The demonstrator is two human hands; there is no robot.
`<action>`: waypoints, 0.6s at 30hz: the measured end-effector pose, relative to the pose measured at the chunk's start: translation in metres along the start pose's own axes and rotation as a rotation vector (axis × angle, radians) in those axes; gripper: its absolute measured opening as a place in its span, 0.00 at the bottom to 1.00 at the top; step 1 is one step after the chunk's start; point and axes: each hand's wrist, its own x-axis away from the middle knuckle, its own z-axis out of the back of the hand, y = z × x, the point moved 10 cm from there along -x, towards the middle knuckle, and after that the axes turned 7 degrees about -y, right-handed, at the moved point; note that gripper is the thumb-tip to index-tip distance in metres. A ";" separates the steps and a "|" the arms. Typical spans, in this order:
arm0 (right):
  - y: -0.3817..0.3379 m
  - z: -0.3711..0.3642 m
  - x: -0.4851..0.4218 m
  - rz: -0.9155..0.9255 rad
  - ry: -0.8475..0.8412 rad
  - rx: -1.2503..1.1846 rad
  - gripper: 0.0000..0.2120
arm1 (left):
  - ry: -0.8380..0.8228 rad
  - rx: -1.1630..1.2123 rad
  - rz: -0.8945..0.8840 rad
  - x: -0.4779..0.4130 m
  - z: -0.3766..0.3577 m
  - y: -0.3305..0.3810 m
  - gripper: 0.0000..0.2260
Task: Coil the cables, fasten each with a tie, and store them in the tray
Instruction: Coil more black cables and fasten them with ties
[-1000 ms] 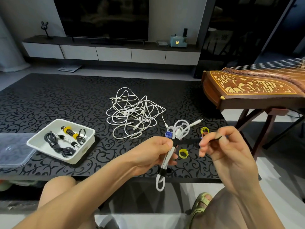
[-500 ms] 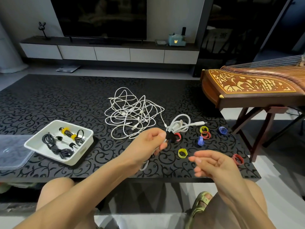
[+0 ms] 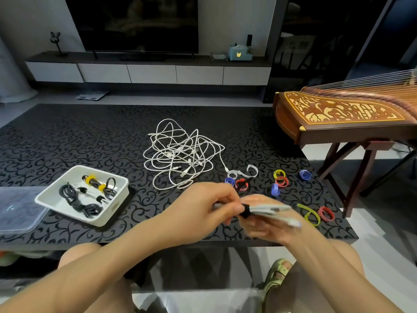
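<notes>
While the person sits at the near edge of the table (image 3: 67,136), a green sandal (image 3: 278,275) shows below it. Just above the table's front edge, the left hand (image 3: 209,208) grips a coiled white cable (image 3: 270,210), its fingers curled round one end of the bundle beside a black tie (image 3: 244,212) wrapped about the coil. The right hand (image 3: 266,224) lies under the other end, touching it, but it is too blurred to tell whether its fingers are curled or straight.

Just right of the hands lie an opened yellow-green tie (image 3: 310,214) and a red tie (image 3: 326,213). A little farther back, more coloured ties (image 3: 282,181) in blue, red and yellow are scattered on the table. To the left stands the white tray (image 3: 112,207), holding coiled black cables (image 3: 76,199), some bound with yellow ties. A clear lid (image 3: 18,211) touches its left side. Beyond, mid-table, sprawls a tangle of white cables (image 3: 180,157). A wooden zither (image 3: 349,116) stands on its frame off the table's far right corner, and a television (image 3: 135,21) hangs over a low cabinet at the back.
</notes>
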 end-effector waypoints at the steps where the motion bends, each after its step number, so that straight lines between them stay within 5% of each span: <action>1: -0.005 0.000 -0.002 -0.014 -0.001 0.137 0.14 | -0.033 -0.028 -0.013 0.002 -0.005 0.002 0.08; 8: -0.052 -0.012 0.001 -0.082 0.192 0.932 0.08 | -0.114 0.100 0.156 0.011 -0.031 -0.021 0.12; 13: -0.088 -0.041 0.021 0.255 0.514 1.426 0.07 | 0.016 0.475 0.391 0.009 -0.031 -0.059 0.11; 18: -0.081 -0.071 0.050 0.716 0.568 1.749 0.07 | -0.034 0.848 0.457 0.002 -0.037 -0.070 0.15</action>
